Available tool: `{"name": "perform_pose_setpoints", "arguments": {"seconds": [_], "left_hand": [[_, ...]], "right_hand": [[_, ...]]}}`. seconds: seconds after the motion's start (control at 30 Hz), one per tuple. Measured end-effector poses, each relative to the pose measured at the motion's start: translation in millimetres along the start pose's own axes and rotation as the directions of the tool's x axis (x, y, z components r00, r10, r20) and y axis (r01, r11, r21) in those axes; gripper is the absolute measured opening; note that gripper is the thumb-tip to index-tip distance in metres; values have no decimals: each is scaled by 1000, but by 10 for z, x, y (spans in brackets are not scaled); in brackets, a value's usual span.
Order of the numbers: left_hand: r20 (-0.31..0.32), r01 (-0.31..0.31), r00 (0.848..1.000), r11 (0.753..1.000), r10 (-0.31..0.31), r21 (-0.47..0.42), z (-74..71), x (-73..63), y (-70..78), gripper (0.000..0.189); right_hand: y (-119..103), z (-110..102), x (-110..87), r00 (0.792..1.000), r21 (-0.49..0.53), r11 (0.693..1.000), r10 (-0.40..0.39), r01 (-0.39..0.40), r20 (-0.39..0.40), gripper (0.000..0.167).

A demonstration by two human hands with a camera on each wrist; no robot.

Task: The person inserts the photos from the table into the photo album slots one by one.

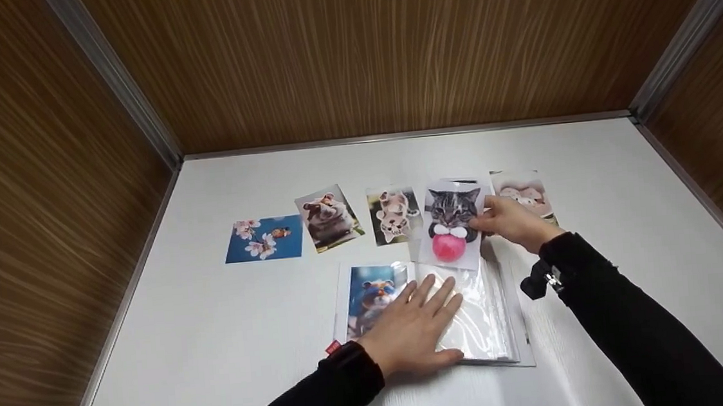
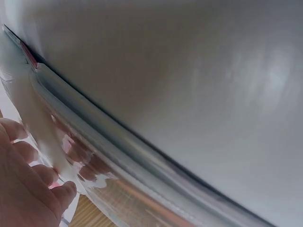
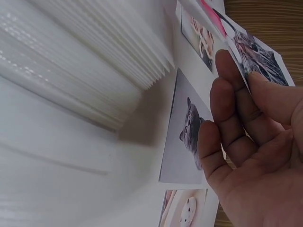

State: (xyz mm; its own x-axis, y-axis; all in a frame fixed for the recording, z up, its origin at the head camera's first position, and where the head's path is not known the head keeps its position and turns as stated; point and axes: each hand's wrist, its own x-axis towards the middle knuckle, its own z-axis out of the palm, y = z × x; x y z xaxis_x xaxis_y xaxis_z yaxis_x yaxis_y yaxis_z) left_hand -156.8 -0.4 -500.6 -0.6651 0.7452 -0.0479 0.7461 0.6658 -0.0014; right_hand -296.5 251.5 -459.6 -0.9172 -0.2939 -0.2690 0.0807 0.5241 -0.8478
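Note:
My right hand (image 1: 513, 222) pinches a photo of a tabby cat with a pink ball (image 1: 454, 212) by its right edge, between thumb and fingers. That photo hangs just above the top edge of an open photo album (image 1: 495, 302). With fingers spread, my left hand (image 1: 413, 328) rests on the album around its centre fold. The album's left page holds a hamster photo (image 1: 368, 293), partly covered by that hand; the right page has a shiny clear sleeve. In the right wrist view, a grey cat photo (image 3: 182, 135) lies on the table behind my right hand (image 3: 251, 142).
Along the back of the white table (image 1: 236, 329) lie a blossom photo (image 1: 263, 239), a hamster photo (image 1: 328, 218), a kitten photo (image 1: 393, 216) and a pale animal photo (image 1: 520, 192), partly behind the right hand. Wood-grain panels (image 1: 388, 52) enclose the table's back and sides.

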Motion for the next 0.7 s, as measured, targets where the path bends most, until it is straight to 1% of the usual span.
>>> {"name": "perform_pose_setpoints", "arguments": {"seconds": [0.2, 0.37, 0.53, 0.7], "left_hand": [[-2, -4, 1000, 1000, 4, -6, 9, 4, -11, 88], [19, -10, 1000, 1000, 10, -7, 19, 7, -23, 88], [32, -15, 999, 1000, 15, 0, 15, 4, -30, 88], [32, -13, 999, 1000, 13, 4, 14, 1, -29, 88]], "right_hand": [[-36, -28, 44, 999, -38, 999, -24, 25, 27, 34], [-43, -69, 56, 999, -70, 997, -37, 40, 35, 37], [-49, -89, 76, 998, -97, 994, -52, 57, 47, 36], [-46, -63, 89, 996, -89, 995, -34, 41, 77, 36]]}}
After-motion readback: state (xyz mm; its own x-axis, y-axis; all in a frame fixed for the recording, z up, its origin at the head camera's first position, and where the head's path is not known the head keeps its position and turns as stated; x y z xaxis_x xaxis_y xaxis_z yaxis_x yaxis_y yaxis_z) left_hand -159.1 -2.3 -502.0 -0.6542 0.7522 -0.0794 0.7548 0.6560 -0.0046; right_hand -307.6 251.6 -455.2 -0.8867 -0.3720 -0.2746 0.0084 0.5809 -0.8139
